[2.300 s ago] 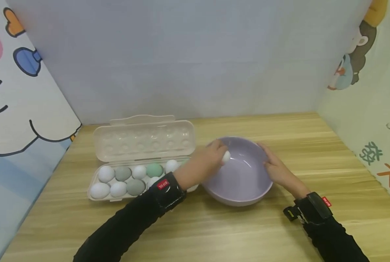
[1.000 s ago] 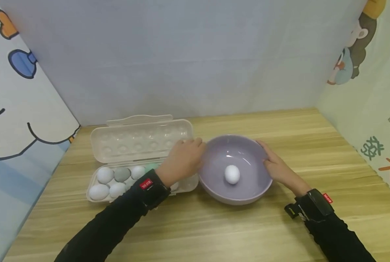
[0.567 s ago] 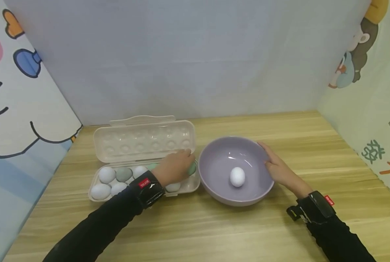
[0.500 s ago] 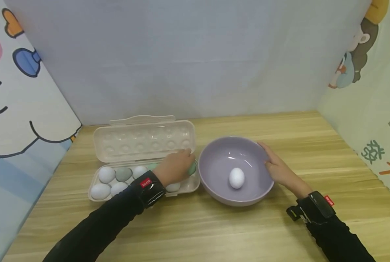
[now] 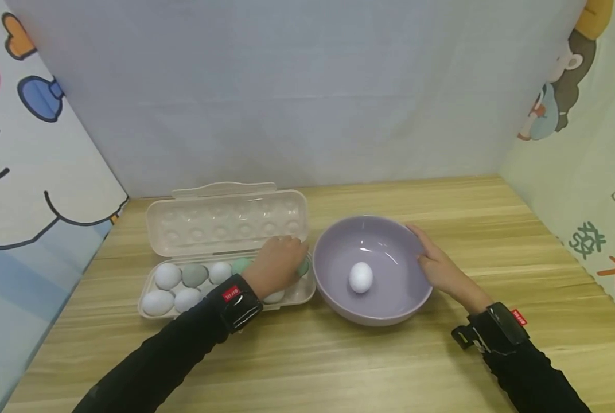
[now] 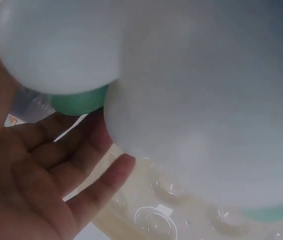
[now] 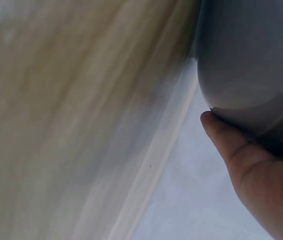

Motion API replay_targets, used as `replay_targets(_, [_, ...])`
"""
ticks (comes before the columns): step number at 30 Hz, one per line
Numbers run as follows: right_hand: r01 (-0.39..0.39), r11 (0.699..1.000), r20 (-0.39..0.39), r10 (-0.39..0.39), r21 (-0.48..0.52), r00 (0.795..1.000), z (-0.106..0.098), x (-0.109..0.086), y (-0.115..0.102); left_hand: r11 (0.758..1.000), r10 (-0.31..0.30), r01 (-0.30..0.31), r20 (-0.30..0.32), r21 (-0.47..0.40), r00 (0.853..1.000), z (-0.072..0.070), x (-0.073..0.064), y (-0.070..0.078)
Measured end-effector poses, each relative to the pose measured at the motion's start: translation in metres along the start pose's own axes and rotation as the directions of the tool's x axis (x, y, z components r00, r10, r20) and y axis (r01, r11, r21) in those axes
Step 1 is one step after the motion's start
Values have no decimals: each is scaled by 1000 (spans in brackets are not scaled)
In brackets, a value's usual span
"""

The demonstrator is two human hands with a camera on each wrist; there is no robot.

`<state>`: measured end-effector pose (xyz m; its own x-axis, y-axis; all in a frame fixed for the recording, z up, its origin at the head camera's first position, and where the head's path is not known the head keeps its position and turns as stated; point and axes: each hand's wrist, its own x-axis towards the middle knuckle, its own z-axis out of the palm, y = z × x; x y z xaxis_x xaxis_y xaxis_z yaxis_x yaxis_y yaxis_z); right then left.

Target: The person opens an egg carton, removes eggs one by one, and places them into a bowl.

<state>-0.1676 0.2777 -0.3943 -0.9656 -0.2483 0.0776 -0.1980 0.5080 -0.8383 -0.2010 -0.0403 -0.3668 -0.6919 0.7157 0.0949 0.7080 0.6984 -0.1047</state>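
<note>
My left hand is over the right end of the open egg carton, fingers curled round a green egg in the back row. In the left wrist view, the fingers reach behind that green egg, which white eggs partly hide. A purple bowl stands just right of the carton. One white egg lies inside it. My right hand grips the bowl's right rim; in the right wrist view a digit presses against the bowl's wall.
White, grey and green eggs fill the carton's left part. Its clear-dimpled lid is folded back behind. Everything stands on a wood-grain table. A pale cloth wall closes off the back, with printed panels at both sides.
The white egg left my left hand and now lies in the bowl, where it has lately rolled left. My left hand moved back to the carton, onto the green egg. The right hand stayed put.
</note>
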Motion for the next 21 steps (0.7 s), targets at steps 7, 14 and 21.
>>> replay_targets(7, [2, 1000, -1, -2, 12, 1000, 1, -2, 0, 992, -42, 36, -47, -120, 998, -22, -2, -4])
replay_targets(14, [2, 1000, -1, -2, 15, 1000, 0, -1, -1, 984, -10, -33, -240, -176, 971, -48, 9, -3])
replay_targets(21, [-26, 998, 11, 26, 58, 1000, 0, -2, -3, 954, 23, -77, -189, -289, 982, -48, 35, 11])
